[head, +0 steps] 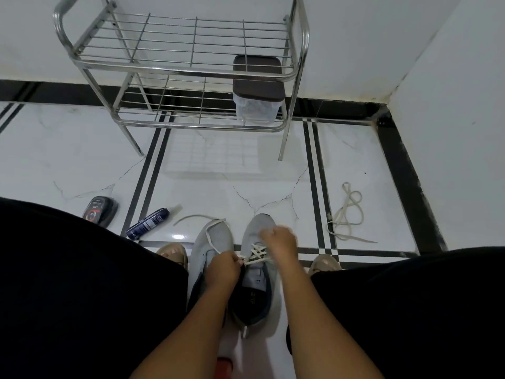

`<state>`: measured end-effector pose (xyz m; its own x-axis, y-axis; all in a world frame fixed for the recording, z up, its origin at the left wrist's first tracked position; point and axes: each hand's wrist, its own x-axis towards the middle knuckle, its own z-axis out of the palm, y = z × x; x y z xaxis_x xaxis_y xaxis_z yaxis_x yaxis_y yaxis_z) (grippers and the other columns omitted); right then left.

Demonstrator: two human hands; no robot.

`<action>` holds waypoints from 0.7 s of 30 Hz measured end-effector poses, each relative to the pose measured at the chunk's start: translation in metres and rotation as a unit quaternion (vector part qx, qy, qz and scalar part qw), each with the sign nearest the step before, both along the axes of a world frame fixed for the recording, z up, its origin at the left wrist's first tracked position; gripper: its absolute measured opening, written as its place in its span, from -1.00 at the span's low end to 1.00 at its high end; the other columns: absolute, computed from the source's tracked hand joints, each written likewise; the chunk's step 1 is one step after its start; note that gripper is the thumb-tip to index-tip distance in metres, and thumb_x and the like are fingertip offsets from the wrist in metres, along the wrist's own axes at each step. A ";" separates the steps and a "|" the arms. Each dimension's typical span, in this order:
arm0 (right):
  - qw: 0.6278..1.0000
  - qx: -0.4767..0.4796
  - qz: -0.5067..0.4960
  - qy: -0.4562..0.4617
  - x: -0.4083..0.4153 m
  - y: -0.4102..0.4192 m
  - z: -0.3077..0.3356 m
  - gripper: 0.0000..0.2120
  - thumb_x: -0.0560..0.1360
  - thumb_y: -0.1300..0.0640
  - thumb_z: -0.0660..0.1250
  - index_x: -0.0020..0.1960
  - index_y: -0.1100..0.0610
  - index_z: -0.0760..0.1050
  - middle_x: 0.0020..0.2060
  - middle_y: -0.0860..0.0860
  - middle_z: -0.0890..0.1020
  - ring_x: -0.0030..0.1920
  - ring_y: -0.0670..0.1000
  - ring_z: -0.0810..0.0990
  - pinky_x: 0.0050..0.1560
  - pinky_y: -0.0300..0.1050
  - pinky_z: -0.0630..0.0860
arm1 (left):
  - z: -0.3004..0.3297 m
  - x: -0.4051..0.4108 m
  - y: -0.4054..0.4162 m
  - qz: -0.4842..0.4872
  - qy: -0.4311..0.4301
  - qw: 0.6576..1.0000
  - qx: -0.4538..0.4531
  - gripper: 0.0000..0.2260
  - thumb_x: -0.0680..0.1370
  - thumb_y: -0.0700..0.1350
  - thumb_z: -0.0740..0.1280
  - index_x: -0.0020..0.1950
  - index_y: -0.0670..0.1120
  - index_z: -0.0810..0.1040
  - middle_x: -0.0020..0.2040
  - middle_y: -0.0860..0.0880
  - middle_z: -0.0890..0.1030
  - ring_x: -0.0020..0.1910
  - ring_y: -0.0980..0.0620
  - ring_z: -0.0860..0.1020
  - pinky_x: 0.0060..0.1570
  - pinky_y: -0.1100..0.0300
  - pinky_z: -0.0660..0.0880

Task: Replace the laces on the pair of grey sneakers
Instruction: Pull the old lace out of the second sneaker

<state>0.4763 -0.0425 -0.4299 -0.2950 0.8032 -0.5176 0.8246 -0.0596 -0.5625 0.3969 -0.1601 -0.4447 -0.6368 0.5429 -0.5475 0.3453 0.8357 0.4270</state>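
Note:
Two grey sneakers stand side by side on the floor between my knees. The right sneaker [259, 291] carries a cream lace [255, 254] crossed through its eyelets. My left hand [222, 270] pinches the lace at the shoe's left side. Its loose end [211, 231] runs up over the left sneaker [216, 242], which shows no lacing. My right hand [280, 239] is blurred, with curled fingers over the right sneaker's toe side of the lacing; what it holds cannot be made out.
A second loose cream lace [348, 214] lies coiled on the tiles at right. A blue spray bottle [149, 224] and a dark tin [99, 210] lie at left. A steel rack [191, 69] holding a lidded plastic box [257, 91] stands ahead.

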 end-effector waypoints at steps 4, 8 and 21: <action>0.963 0.054 0.243 -0.108 0.005 -0.044 -0.037 -0.77 0.48 -0.01 0.36 0.02 0.10 0.63 0.14 0.01 0.54 0.02 0.09 0.59 -0.15 -0.21 0.36 | 0.000 0.000 -0.002 0.001 -0.008 1.000 0.002 -0.81 0.57 -0.05 0.27 0.02 -0.09 0.64 0.03 -0.14 0.61 0.02 -0.12 0.57 0.04 0.10 0.53; 0.999 -0.035 0.032 -0.013 0.009 -0.023 -0.028 -0.76 0.53 0.03 0.29 0.00 0.18 0.62 0.03 0.14 0.62 -0.07 0.13 0.58 -0.19 -0.14 0.47 | -0.001 -0.001 -0.001 0.003 -0.008 1.000 -0.015 -0.82 0.58 -0.06 0.25 0.07 -0.08 0.61 0.07 -0.15 0.55 0.06 -0.14 0.55 0.04 0.12 0.50; 0.989 -0.005 0.046 -0.138 0.027 0.009 0.016 -0.92 0.43 0.13 0.28 -0.10 0.12 0.47 0.05 0.15 0.53 -0.05 0.13 0.55 0.01 -0.04 0.55 | -0.004 0.004 0.033 -0.232 0.061 0.971 0.012 -0.74 0.56 -0.11 0.24 0.24 -0.02 0.44 0.19 -0.11 0.44 0.13 -0.11 0.48 0.04 0.04 0.46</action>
<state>0.5034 -0.0334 -0.4144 -0.2121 0.7743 -0.5963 0.9492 0.0180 -0.3143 0.4011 -0.1268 -0.4489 -0.3808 0.7982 -0.4668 0.7309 0.5691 0.3768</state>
